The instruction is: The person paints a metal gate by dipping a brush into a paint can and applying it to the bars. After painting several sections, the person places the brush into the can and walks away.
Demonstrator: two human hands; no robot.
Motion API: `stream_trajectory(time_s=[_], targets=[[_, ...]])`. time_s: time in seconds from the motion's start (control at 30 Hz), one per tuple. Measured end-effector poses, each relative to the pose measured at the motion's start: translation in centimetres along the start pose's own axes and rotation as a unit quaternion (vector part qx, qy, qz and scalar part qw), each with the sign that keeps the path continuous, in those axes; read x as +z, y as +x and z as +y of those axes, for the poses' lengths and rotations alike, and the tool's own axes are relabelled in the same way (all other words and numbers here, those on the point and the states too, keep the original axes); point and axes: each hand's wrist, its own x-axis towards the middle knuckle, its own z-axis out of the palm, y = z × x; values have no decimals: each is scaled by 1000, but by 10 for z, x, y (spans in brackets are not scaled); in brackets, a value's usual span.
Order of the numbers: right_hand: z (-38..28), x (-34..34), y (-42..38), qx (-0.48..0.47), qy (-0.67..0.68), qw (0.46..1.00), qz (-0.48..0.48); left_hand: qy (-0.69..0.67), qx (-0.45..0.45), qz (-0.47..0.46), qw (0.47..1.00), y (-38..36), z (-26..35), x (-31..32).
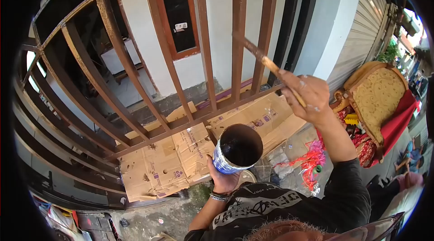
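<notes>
The left hand (224, 178) cups a paint can (238, 148) from below, dark paint inside. The right hand (307, 95) grips a brush (261, 56), its tip against a rusty gate (199, 51) bar. Cardboard (181, 155) lies under the gate.

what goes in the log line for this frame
left hand: holds can | right hand: holds brush at gate

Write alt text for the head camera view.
A person's right hand holds a paintbrush against a brown metal gate, while the left hand holds an open paint can. Flattened cardboard lies beneath the gate.
</notes>
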Motion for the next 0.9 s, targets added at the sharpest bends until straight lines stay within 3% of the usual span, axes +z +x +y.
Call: stream_trajectory(time_s=[0.07,0.17,0.3,0.47,0.57,0.6,0.7,0.73,0.83,0.9], targets=[[2,6,9,-9,20,998,52,2,7,6,1000,-2,0,2],[12,32,-20,22,-10,1000,-14,-13,10,17,1000,-2,-1,-4],[-8,27,-53,43,63,994,-73,-25,19,5,999,-9,7,-6],[-1,21,-13,79,29,995,44,-43,-3,11,999,-3,1,-5],[-4,37,-24,32,19,997,-67,-47,-1,0,999,1,-4,-13],[-8,33,-33,29,28,987,-153,-32,6,1,999,0,-4,-17],[-1,24,-49,30,54,994,-91,-43,30,18,998,-4,-1,-18],[4,4,-37,93,67,988,-107,-36,32,15,999,-4,1,-17],[21,-15,5,120,-45,992,-10,-60,6,7,998,-4,-1,-18],[31,-14,33,94,-81,992,-9,-69,-9,-2,998,-1,-5,-15]])
